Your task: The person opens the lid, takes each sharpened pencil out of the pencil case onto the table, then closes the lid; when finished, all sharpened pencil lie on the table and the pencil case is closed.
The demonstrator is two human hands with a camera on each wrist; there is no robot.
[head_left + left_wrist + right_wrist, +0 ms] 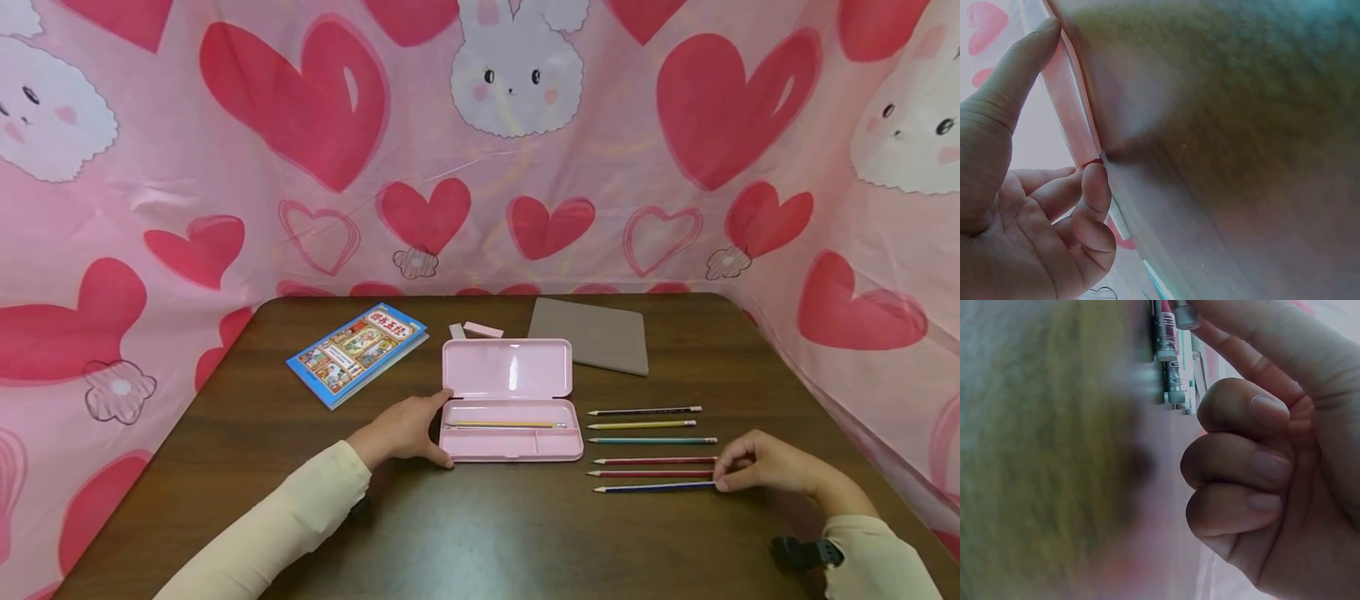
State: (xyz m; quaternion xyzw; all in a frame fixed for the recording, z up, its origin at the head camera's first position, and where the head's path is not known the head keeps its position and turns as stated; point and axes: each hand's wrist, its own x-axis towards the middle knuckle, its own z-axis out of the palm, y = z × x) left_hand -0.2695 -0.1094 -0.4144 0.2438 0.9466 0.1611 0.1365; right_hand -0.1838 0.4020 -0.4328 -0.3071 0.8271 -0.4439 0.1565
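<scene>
A pink pencil case (512, 457) lies open on the table, its lid (480, 371) tipped back. My left hand (405, 429) grips its left end, thumb at the front corner and fingers toward the hinge. Inside the back compartment lies a yellow pencil (506, 425). To the right, several pencils lie in a row with their points toward the case: black (643, 411), yellow (641, 425), teal (652, 440), two red ones (649, 474) and a blue pencil (654, 488) nearest me. My right hand (765, 467) pinches the blue pencil's eraser end between thumb and forefinger.
Behind the case are a pink eraser (483, 330), a small whitish block (457, 332) and a grey-brown notebook (592, 333). A blue illustrated book (358, 354) sits at the back left. Heart-printed pink cloth (480, 233) surrounds the dark wooden table (480, 533).
</scene>
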